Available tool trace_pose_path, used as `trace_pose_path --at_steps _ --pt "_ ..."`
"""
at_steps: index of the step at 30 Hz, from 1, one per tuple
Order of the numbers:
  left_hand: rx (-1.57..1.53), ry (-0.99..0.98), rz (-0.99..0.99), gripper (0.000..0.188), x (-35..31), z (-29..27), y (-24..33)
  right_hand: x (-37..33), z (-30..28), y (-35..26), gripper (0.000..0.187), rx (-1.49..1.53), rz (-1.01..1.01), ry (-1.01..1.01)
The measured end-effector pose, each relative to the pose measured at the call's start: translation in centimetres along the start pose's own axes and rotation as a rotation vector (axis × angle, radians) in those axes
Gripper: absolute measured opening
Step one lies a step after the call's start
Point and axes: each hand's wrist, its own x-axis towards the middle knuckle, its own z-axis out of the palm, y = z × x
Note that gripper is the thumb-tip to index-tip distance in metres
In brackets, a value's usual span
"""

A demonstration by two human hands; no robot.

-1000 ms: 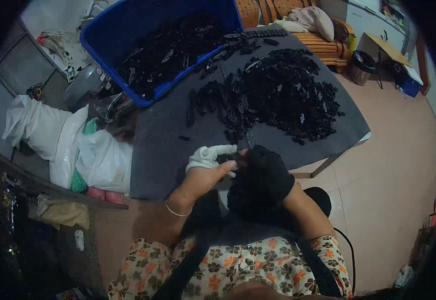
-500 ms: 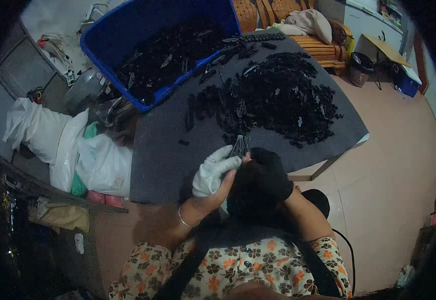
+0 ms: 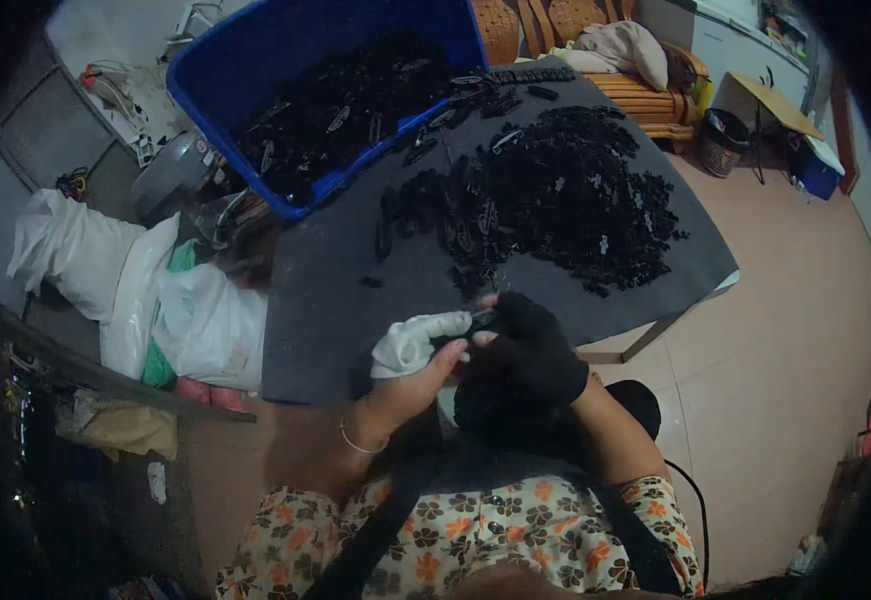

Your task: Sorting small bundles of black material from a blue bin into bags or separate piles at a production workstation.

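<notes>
My left hand [image 3: 418, 350], in a white glove with the thumb bare, is closed in a pinch over the table's near edge. It meets my right hand [image 3: 538, 350], which wears a black glove with bare fingertips. Between their fingertips is a small, dark, glossy elongated plastic piece [image 3: 483, 320], both hands gripping it; the fingers cover much of it. Just beyond, long oval black pieces [image 3: 486, 218] lie loosely on the dark grey tabletop [image 3: 321, 335]. To their right spreads a heap of small black plastic parts [image 3: 591, 205].
A blue bin [image 3: 218, 140] with more black pieces stands at the far left of the table. White sacks [image 3: 211, 325] crowd the left side. Behind the table is a wooden bench [image 3: 664, 100]; a wastebasket [image 3: 724, 145] and a small folding table [image 3: 771, 105] stand at far right.
The elongated piece between my hands has gone from pointing away to lying more sideways. My left hand has shifted slightly left, and my right hand has turned, its fingers now reaching over the piece.
</notes>
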Motion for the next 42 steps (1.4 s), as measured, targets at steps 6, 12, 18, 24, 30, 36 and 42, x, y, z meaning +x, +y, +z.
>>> trace_pose_path --at_steps 6,12,18,24,30,36,42 --pt "-0.065 -0.124 -0.037 0.026 -0.2 -0.6 -0.3 0.2 -1.4 -0.3 0.025 -0.474 -0.102 -0.158" --pt "0.493 -0.260 0.350 0.025 4.8 -3.1 0.2 -0.4 -3.9 0.1 0.026 -0.817 -0.296 -0.459" --pt "1.104 -0.463 0.215 0.027 13.3 -1.0 -0.9 2.5 -2.7 -0.7 0.028 -0.964 -0.252 -0.089" --pt "1.052 -0.238 0.070 0.016 14.5 -1.0 -5.4 5.4 -1.8 -1.0 0.024 -1.195 -0.378 -0.020" --pt "0.671 -0.132 0.093 0.016 11.5 -3.5 -7.0 4.3 -1.6 -0.9 0.018 -1.185 -0.381 -0.016" --pt "-0.277 -0.012 -0.270 0.010 7.9 -3.6 -6.0 3.3 -1.5 -1.0 0.014 -1.032 -0.409 0.065" --pt "-0.686 -0.158 -0.240 0.012 6.0 -2.8 -5.9 3.0 -1.7 0.4 0.016 -0.832 -0.587 0.043"
